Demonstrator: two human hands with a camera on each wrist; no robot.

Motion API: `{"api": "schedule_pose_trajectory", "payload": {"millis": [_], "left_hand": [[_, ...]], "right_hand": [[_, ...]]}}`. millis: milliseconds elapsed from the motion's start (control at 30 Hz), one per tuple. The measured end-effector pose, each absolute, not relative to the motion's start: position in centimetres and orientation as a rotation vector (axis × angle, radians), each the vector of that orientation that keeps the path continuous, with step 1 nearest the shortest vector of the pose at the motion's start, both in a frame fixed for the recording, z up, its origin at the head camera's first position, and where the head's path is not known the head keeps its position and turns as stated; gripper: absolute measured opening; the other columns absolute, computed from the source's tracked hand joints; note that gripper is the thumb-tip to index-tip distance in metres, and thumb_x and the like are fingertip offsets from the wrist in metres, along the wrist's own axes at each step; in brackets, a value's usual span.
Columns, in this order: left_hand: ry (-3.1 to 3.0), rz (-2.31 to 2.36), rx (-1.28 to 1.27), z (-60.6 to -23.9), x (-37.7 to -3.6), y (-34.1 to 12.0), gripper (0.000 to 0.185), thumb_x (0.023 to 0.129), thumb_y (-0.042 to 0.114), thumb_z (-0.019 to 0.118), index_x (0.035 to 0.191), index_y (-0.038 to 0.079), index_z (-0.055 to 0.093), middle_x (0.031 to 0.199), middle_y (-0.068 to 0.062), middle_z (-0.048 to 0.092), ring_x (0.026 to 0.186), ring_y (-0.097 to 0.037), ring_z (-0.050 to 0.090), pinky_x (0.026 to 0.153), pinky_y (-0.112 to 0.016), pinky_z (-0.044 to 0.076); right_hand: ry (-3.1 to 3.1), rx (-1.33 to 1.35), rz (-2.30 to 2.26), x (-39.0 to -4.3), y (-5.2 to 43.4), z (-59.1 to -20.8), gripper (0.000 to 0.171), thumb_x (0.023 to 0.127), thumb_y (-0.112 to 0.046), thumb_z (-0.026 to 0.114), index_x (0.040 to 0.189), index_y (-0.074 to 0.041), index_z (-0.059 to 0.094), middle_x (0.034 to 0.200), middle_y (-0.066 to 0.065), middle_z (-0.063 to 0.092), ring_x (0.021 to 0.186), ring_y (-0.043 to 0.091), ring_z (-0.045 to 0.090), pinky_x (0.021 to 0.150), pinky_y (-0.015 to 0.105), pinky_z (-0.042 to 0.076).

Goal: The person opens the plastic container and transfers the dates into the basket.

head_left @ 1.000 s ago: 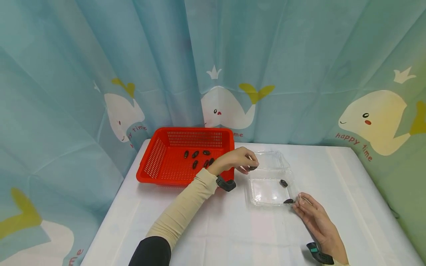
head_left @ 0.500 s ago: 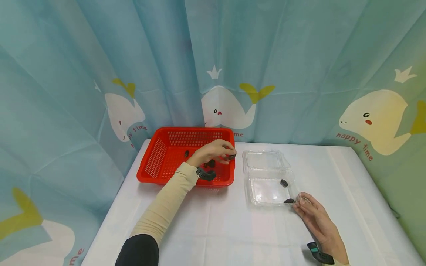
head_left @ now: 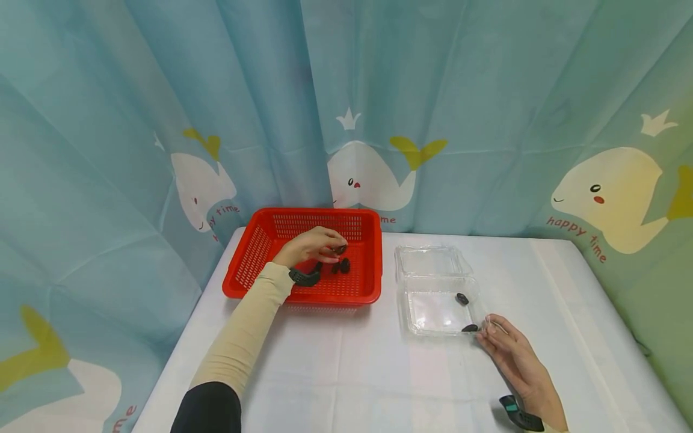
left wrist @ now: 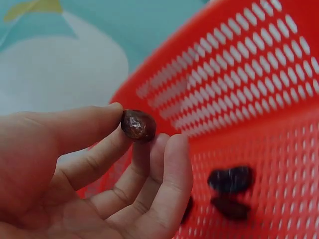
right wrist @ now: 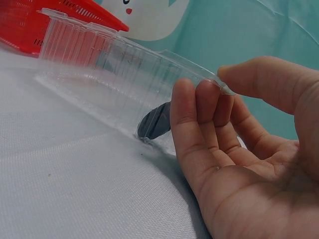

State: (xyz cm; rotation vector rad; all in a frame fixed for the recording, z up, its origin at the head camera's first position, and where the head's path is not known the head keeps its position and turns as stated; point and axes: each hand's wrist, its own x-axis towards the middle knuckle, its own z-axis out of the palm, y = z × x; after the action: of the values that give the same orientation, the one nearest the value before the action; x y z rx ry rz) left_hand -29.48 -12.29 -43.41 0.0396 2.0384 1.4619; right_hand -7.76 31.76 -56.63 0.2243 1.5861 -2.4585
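My left hand is over the red basket, pinching a dark brown, glossy date between thumb and fingertips. Below it in the left wrist view, more dates lie on the basket floor; some are hidden behind the hand. At the near right corner of a clear plastic box, my right hand grips the rim with thumb and fingers. Two dates sit inside the box, one date toward the right side and another date against the front wall.
The hinged clear lid lies open behind the box. Both containers stand on a white-covered table, the basket on the left. A blue-green curtain with whale prints hangs behind the table.
My left hand has moved left with the date, from over the clear box to over the red basket. My right hand stays at the box corner.
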Motion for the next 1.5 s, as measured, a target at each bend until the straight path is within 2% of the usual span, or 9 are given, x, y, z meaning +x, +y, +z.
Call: {"api": "schedule_pose_trajectory", "payload": {"millis": [100,200,333,533,900,1033,1233,1333,1500], "left_hand": [[2.067,1.416,0.012,-43.7,-29.9,-13.3,0.034,0.105,0.016,0.062,0.133,-0.004,0.065,0.102,-0.004,0.066,0.08,-0.016,0.067,0.102,-0.048,0.059],[2.102,1.371,-0.009,-44.0,-30.5,-14.2,0.035,0.106,0.017,0.06,0.134,-0.004,0.064,0.099,-0.004,0.065,0.076,-0.014,0.067,0.086,-0.036,0.065],[2.1,1.347,-0.09,-44.7,-30.9,-15.5,0.03,0.106,0.016,0.06,0.128,-0.004,0.066,0.089,-0.003,0.062,0.071,-0.015,0.065,0.069,-0.027,0.063],[2.108,1.282,-0.168,-46.1,-30.7,-17.2,0.014,0.106,0.015,0.061,0.106,0.001,0.066,0.08,-0.001,0.061,0.067,-0.014,0.064,0.07,-0.027,0.063],[2.213,1.196,-0.143,-46.7,-30.3,-18.2,0.019,0.105,0.013,0.061,0.098,-0.003,0.069,0.066,0.0,0.052,0.059,-0.012,0.059,0.064,-0.028,0.061],[2.25,1.169,-0.129,-46.6,-30.0,-18.0,0.019,0.104,0.011,0.062,0.096,-0.005,0.07,0.066,-0.001,0.056,0.059,-0.013,0.059,0.065,-0.03,0.061],[2.306,1.125,-0.134,-46.7,-29.7,-17.7,0.022,0.101,0.008,0.064,0.081,0.0,0.066,0.067,-0.002,0.059,0.06,-0.015,0.056,0.063,-0.028,0.055],[2.315,1.125,-0.143,-47.0,-29.7,-17.7,0.02,0.101,0.008,0.065,0.082,0.001,0.066,0.067,-0.002,0.06,0.06,-0.015,0.055,0.061,-0.027,0.054],[2.336,1.131,-0.125,-47.1,-29.6,-17.8,0.017,0.101,0.008,0.065,0.098,-0.007,0.074,0.072,-0.005,0.067,0.061,-0.016,0.056,0.061,-0.029,0.053]], "right_hand": [[1.576,0.196,-2.456,-7.7,31.9,-56.7,0.021,0.11,-0.005,0.047,0.123,-0.017,0.058,0.106,-0.01,0.066,0.101,0.005,0.068,0.096,0.02,0.058],[1.565,0.165,-2.46,-7.8,32.0,-56.8,0.022,0.11,-0.005,0.046,0.123,-0.017,0.058,0.106,-0.01,0.065,0.101,0.004,0.068,0.097,0.019,0.058],[1.57,0.165,-2.47,-7.8,31.9,-56.9,0.023,0.11,-0.004,0.046,0.124,-0.017,0.058,0.108,-0.009,0.065,0.102,0.005,0.068,0.097,0.02,0.058],[1.589,0.191,-2.465,-7.8,31.8,-56.9,0.022,0.109,-0.004,0.047,0.124,-0.017,0.058,0.108,-0.009,0.065,0.101,0.005,0.068,0.097,0.02,0.058],[1.583,0.21,-2.462,-7.9,31.8,-56.6,0.021,0.109,-0.004,0.048,0.125,-0.016,0.057,0.107,-0.009,0.064,0.1,0.006,0.068,0.097,0.02,0.058],[1.6,0.235,-2.444,-7.9,31.8,-56.6,0.021,0.109,-0.006,0.049,0.125,-0.017,0.057,0.107,-0.01,0.064,0.1,0.004,0.068,0.097,0.019,0.058],[1.615,0.256,-2.438,-7.9,31.7,-56.7,0.02,0.109,-0.007,0.05,0.125,-0.017,0.057,0.106,-0.01,0.064,0.1,0.004,0.067,0.097,0.019,0.058],[1.618,0.263,-2.442,-7.9,31.7,-56.7,0.02,0.109,-0.007,0.05,0.125,-0.017,0.057,0.106,-0.01,0.064,0.1,0.005,0.067,0.096,0.019,0.058],[1.609,0.257,-2.453,-7.9,31.8,-56.8,0.021,0.109,-0.006,0.05,0.125,-0.017,0.058,0.106,-0.01,0.065,0.1,0.005,0.068,0.096,0.02,0.058]]}}
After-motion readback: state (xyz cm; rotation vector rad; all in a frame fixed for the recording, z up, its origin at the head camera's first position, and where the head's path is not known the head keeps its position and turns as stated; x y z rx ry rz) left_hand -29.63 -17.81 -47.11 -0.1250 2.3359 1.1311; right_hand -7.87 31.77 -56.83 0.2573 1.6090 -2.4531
